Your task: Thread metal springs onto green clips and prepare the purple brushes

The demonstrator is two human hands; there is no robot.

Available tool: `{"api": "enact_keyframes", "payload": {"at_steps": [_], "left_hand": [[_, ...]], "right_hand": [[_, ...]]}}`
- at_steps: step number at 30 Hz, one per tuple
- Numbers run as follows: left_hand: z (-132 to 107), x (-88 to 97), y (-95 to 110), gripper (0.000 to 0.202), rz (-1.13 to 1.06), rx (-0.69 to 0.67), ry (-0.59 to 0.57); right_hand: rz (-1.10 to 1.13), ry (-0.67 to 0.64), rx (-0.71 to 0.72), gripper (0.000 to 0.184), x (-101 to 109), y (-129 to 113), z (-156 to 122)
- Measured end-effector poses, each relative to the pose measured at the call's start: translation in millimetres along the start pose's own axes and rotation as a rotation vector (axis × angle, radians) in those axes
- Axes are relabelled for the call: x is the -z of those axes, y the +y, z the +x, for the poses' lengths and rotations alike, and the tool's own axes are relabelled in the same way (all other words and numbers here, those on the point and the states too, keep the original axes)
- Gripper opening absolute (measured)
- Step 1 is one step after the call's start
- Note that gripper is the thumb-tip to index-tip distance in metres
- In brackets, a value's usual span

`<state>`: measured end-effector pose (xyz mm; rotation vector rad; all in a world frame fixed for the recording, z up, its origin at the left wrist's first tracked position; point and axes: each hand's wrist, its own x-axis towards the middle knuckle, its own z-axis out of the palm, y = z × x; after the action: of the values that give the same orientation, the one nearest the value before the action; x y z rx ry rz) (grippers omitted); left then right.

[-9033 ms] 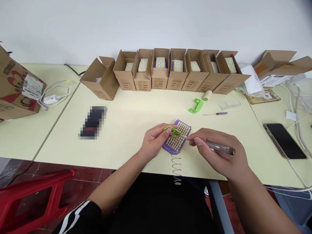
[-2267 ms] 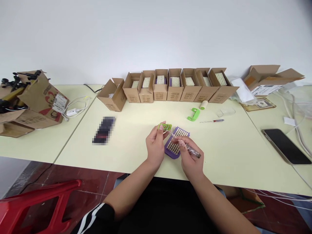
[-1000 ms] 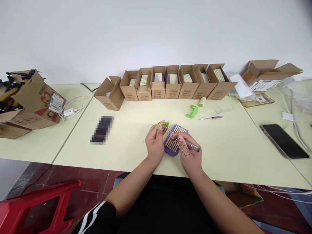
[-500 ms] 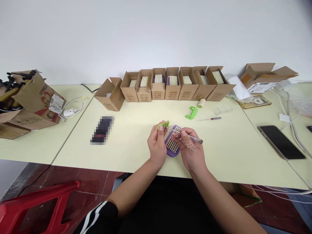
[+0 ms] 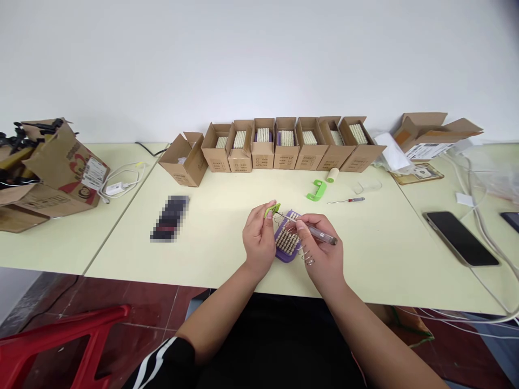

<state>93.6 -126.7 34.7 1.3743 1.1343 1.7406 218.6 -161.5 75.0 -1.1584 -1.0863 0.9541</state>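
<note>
We look down on a pale yellow work table (image 5: 377, 259), and everything here is placed by the purple scrubbing brush (image 5: 287, 243) lying flat near its front edge, bristles up. Well beyond the brush, a row of open cardboard boxes (image 5: 284, 154) lines the table's far side, with bristle brushes (image 5: 263, 135) packed inside, apparently set close together to save space. Well to the brush's right lies a black smartphone (image 5: 460, 237); to its left, a pixelated object (image 5: 169, 218) is too blurred to name. Nearer, just beyond the brush, sit a green plastic bracket (image 5: 317, 190), a cream roller (image 5: 332, 175) and a small red-handled screwdriver (image 5: 348, 200).

Directly over the brush, the left hand (image 5: 258, 237) pinches a green plastic clip (image 5: 272, 210) in a narrow grip of thumb and fingers, seemingly to hold it up clear of the bristles. The right hand (image 5: 322, 243) closes narrowly around a clear-handled tool (image 5: 320, 235), its thin metal shaft reaching toward the clip, a hold that appears chosen for steering the tip. A coiled wire spring (image 5: 306, 254) hangs just right of the brush, below the shaft; we cannot tell exactly where it attaches.
</note>
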Motion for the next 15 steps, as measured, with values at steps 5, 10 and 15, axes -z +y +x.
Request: {"api": "enact_keyframes", "payload": {"at_steps": [5,10,15], "left_hand": [[-1,2.0,-9,0.033,0.009,0.003,-0.01],[-3,3.0,-14,0.032,0.044,-0.015,-0.027],[-4,3.7,-16,0.031,0.065,-0.045,-0.035]], "right_hand": [[-0.088,0.02,0.055,0.015,-1,3,-3],[-0.181,0.01,0.084,0.014,2,0,-2],[-0.207,-0.023,0.075,0.014,5,-3,2]]}}
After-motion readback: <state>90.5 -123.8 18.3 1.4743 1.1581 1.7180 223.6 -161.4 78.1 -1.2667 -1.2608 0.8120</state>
